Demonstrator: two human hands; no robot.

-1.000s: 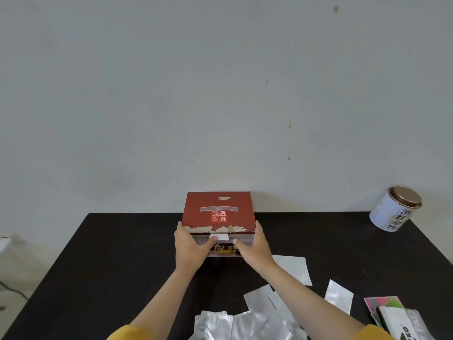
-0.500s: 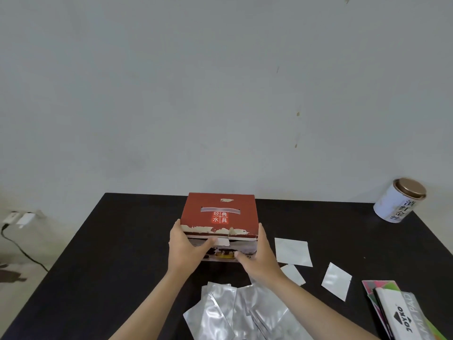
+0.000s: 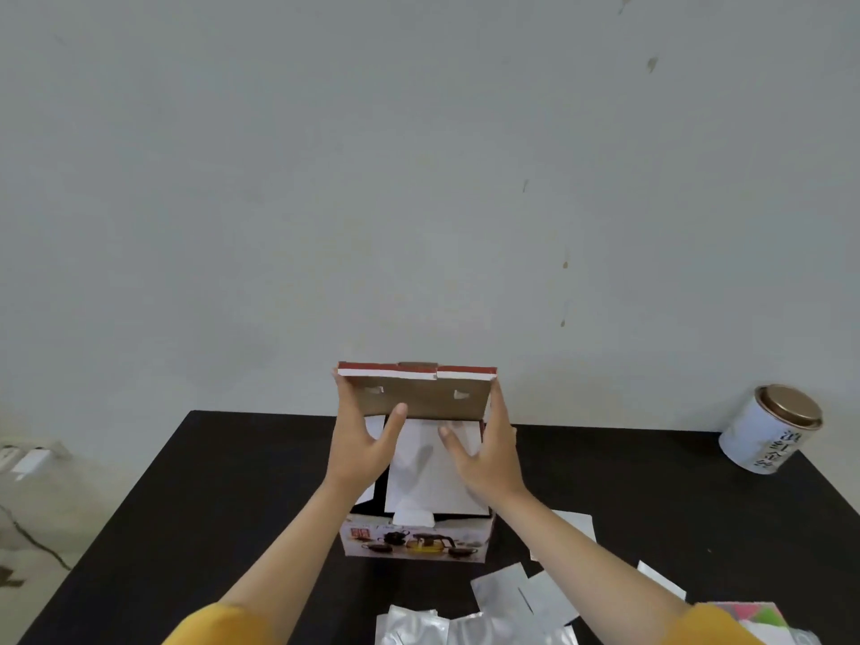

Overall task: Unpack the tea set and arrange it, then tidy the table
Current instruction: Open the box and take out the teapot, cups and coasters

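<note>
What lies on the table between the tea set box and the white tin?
In the head view, only bare black table lies between the tea set box and the white tin.

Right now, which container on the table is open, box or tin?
The tea set box: both hands hold its lid raised. The white tin at the table's far right keeps its bronze cap on.
</note>
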